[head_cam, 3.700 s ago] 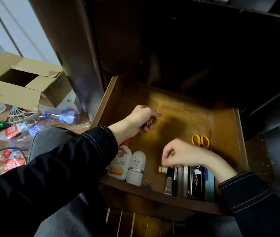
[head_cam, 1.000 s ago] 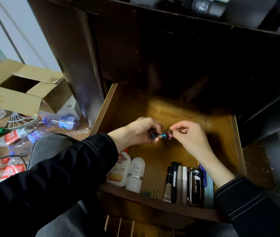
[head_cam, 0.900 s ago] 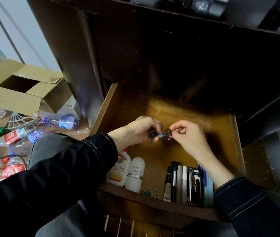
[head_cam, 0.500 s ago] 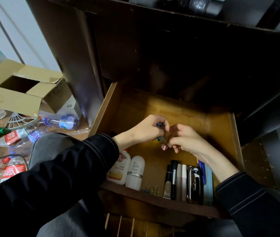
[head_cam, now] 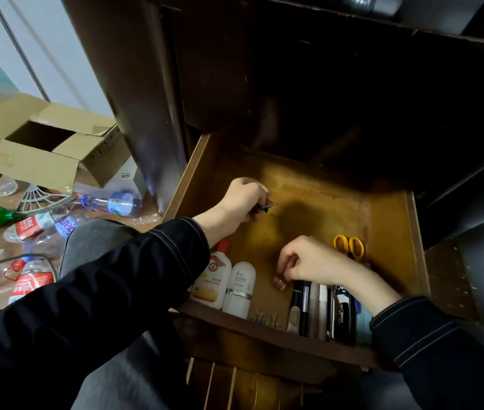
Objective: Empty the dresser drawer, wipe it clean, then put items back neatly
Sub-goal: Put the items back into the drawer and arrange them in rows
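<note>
The wooden drawer [head_cam: 388,220] stands pulled open below me. My left hand [head_cam: 242,202] hovers over its back left part and grips binder clips [head_cam: 266,208]. My right hand [head_cam: 308,261] is lower, near the front row, its fingertips pinching a small pink binder clip [head_cam: 279,282] down at the drawer floor. Along the front lie two white bottles [head_cam: 226,284], two binder clips [head_cam: 266,316], and a row of dark and pale cosmetic tubes [head_cam: 308,309]. Yellow-handled scissors [head_cam: 350,245] lie behind my right wrist.
The dark dresser body [head_cam: 323,84] overhangs the drawer's back. To the left, on the floor, are an open cardboard box [head_cam: 42,143], several plastic bottles [head_cam: 110,202] and a white wire rack [head_cam: 39,198]. My grey-trousered knee [head_cam: 93,244] is beside the drawer's left wall.
My hands were together mid-drawer working the clips. They have parted: the right one dropped toward the front row with the pink clip, the left stayed back holding its clips.
</note>
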Tool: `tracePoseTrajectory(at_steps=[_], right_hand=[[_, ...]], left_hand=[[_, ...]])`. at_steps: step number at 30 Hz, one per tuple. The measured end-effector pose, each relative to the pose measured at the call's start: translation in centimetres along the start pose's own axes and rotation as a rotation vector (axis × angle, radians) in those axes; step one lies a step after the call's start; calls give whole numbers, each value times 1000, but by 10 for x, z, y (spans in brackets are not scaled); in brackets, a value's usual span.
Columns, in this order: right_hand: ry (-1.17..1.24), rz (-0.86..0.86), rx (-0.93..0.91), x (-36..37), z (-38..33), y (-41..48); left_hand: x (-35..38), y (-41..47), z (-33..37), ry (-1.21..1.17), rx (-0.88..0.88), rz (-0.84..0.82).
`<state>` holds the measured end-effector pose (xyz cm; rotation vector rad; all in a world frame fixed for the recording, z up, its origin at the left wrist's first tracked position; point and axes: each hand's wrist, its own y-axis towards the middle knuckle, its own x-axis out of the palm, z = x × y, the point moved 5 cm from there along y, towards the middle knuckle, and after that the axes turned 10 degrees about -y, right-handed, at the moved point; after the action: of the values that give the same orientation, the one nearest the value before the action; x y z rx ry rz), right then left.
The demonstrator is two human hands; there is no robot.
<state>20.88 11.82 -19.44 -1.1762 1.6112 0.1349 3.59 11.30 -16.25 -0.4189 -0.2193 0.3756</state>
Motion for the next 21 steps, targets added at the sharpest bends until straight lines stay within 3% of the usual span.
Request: tracePoseTrajectory(at_steps=[6, 16, 21], right_hand=[[-247, 79, -1, 0, -7, 3], [-185, 1, -6, 7, -14, 1], [61, -83, -91, 16, -25, -2]], left_hand=[[6, 0, -3, -15, -24, -31], [8, -4, -3, -9, -23, -42], [8, -5, -1, -15, -19, -40]])
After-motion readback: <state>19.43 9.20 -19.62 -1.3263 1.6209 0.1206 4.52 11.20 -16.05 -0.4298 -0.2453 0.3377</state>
